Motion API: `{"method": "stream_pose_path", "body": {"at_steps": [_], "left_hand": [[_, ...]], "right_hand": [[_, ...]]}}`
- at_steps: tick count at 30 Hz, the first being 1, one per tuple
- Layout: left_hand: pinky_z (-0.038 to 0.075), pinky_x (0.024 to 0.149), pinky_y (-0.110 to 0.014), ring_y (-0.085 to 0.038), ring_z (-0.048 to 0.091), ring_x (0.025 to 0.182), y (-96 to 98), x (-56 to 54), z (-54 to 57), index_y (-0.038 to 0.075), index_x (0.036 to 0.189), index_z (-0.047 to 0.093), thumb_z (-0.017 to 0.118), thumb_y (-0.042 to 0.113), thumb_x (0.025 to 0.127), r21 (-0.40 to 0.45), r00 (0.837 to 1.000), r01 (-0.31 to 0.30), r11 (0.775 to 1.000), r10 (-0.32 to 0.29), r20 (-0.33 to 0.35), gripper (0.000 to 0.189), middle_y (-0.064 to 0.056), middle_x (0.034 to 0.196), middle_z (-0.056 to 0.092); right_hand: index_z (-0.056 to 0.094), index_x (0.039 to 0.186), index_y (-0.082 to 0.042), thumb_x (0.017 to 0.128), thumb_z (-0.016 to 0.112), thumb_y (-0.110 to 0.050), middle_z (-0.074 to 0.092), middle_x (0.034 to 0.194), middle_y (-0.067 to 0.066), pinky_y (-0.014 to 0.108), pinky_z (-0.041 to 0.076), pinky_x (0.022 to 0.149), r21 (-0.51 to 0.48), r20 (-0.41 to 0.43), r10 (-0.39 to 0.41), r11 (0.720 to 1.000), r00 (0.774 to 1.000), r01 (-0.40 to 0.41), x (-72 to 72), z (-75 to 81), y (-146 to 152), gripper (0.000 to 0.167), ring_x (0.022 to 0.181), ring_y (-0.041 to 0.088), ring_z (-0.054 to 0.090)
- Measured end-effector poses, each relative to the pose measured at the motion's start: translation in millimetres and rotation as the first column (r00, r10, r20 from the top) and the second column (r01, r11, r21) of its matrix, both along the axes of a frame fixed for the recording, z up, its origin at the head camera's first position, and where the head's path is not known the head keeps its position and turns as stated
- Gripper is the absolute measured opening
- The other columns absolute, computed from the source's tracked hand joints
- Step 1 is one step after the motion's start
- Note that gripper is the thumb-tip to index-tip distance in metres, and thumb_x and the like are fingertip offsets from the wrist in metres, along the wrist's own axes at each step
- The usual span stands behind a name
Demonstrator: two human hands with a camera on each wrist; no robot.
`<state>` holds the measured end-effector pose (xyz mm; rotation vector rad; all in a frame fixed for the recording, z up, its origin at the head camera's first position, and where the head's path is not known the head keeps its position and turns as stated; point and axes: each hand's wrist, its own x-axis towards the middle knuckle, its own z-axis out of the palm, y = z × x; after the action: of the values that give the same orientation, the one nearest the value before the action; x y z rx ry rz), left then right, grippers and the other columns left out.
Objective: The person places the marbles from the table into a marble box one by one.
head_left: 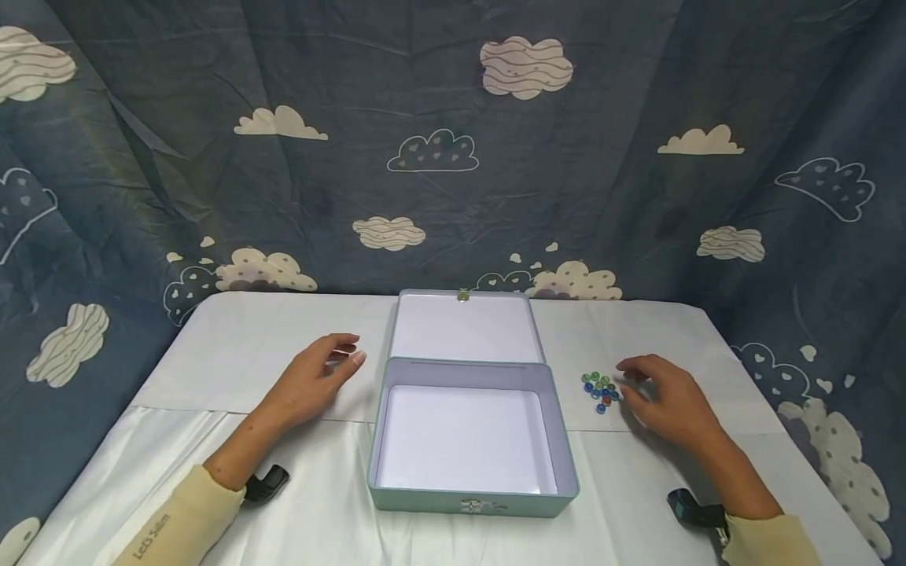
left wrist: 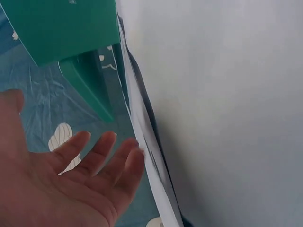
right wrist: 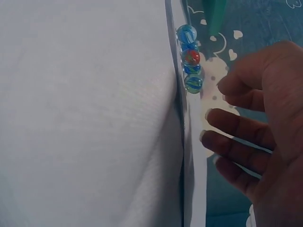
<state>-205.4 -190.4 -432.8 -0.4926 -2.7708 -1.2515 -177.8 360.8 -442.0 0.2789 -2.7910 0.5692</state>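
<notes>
A green metal box (head_left: 476,501) stands at the middle of the white table, its lid (head_left: 463,326) swung back and its pale inside bare. To its right lies a small cluster of glass marbles (head_left: 600,387), blue, green and one reddish. My right hand (head_left: 668,397) is just right of the marbles, fingers loosely bent and holding nothing. In the right wrist view, the marbles (right wrist: 193,84) sit a short gap from the fingertips. Left of the box, my left hand (head_left: 311,381) hovers near the cloth with relaxed fingers and no object. The box's green side (left wrist: 71,28) shows above that hand in the left wrist view.
A white cloth (head_left: 304,487) with a crease across it covers the table. Behind and at both sides hangs a dark blue curtain (head_left: 439,86) with a cloud print. A small clasp (head_left: 463,295) sits on the lid's far edge, and a latch (head_left: 473,506) on the box's front.
</notes>
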Motion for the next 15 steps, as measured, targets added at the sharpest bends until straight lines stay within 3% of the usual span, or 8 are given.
{"method": "stream_pose_path", "body": {"at_steps": [4, 9, 15], "left_hand": [[0.053, 0.107, -0.055, -0.031, 0.067, 0.126, 5.1, 2.1, -1.1, 0.008, 0.15, 0.054, 0.06, 0.045, 0.109, 0.05, 0.999, 0.038, 0.998, -0.039, 0.03, 0.056, -0.014, 0.142, 0.064], [0.057, 0.101, -0.048, -0.031, 0.066, 0.128, 9.9, 5.8, -1.4, 0.012, 0.154, 0.051, 0.062, 0.041, 0.109, 0.113, 0.99, 0.107, 0.988, -0.116, 0.079, 0.055, -0.013, 0.144, 0.062], [0.061, 0.093, -0.033, -0.035, 0.063, 0.133, 12.6, 7.7, -1.6, 0.02, 0.16, 0.043, 0.066, 0.035, 0.108, 0.203, 0.958, 0.233, 0.951, -0.261, 0.122, 0.06, -0.014, 0.149, 0.055]], "right_hand": [[0.072, 0.115, -0.004, 0.087, 0.079, -0.002, 0.071, 0.102, 0.01, 0.056, 0.057, 0.086, 0.012, 0.002, 0.023, 1.0, 1.0, -0.023, 0.1, -0.1, -0.4, 0.03, 0.091, 0.028, 0.065], [0.074, 0.111, -0.007, 0.086, 0.08, -0.001, 0.071, 0.101, 0.006, 0.048, 0.059, 0.081, 0.004, 0.039, 0.056, 0.998, 0.998, -0.056, 0.6, 0.6, -1.2, 0.026, 0.089, 0.023, 0.066], [0.074, 0.11, -0.006, 0.086, 0.08, 0.0, 0.071, 0.1, 0.005, 0.051, 0.06, 0.083, 0.013, 0.074, 0.06, 0.998, 0.995, -0.061, -0.2, -0.5, -1.7, 0.026, 0.089, 0.023, 0.067]]}}
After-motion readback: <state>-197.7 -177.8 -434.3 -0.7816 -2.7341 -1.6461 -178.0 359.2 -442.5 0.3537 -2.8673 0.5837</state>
